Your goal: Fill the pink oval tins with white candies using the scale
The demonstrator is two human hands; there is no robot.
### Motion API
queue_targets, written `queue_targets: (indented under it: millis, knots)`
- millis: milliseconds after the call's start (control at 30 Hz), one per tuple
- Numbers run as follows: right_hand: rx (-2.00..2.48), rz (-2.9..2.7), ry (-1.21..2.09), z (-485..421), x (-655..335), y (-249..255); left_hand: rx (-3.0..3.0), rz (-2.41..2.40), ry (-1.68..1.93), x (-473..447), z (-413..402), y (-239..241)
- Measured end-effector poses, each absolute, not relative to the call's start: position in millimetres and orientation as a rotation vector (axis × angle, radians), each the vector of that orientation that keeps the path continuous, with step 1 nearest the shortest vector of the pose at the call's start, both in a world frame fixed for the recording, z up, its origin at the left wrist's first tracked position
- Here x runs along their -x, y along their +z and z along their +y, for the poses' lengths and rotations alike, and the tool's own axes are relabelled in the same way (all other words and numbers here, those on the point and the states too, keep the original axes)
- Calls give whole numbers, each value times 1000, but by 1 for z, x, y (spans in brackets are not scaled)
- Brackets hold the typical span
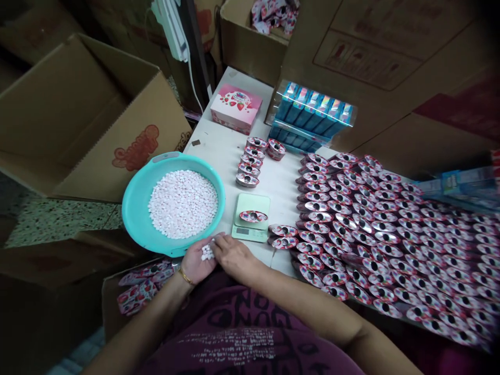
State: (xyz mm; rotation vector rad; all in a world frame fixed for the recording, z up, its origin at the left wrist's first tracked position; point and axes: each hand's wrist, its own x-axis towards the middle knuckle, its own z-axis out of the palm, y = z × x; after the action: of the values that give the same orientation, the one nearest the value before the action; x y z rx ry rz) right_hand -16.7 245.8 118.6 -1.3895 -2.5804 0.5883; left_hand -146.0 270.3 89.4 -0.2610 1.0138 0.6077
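Note:
My left hand (194, 264) is cupped with the palm up beside the rim of a turquoise basin (128, 213). Small white candies (205, 253) lie in its palm. Over them, my right hand (234, 259) is closed, its fingertips together at the candies; what they pinch is hidden. A heap of pale pinkish-white candies (183, 203) lies in the basin. Just beyond my hands is a pale green kitchen scale (252, 200), with one upright pouch with an open dark spout (253, 216) on it.
Rows of similar pouches (363, 224) crowd the table's right side, with a short line of pouches (250, 169) behind the scale. Farther back are a pink strawberry box (236, 107) and blue packs (312, 112). An open carton (148, 135) stands left; a carton of flat pouches (142, 289) sits below the basin.

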Motion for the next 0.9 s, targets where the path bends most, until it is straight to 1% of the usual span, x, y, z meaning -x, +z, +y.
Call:
queue_targets:
  millis: [200, 400, 567, 700, 800, 900]
  knots:
    - [1444, -2622, 648, 246, 25, 116, 278, 1091, 663, 161, 258, 90]
    - [1305, -2641, 687, 244, 20, 112, 299, 1096, 632, 162, 259, 88]
    - [1274, -2591, 683, 239, 17, 113, 304, 1070, 567, 160, 260, 87]
    - [1332, -2360, 716, 240, -1, 107, 267, 1012, 621, 155, 262, 88]
    - [1522, -2032, 659, 247, -31, 96, 216, 958, 628, 152, 264, 90]
    - [1671, -1887, 603, 257, -59, 80, 197, 932, 624, 151, 268, 91]
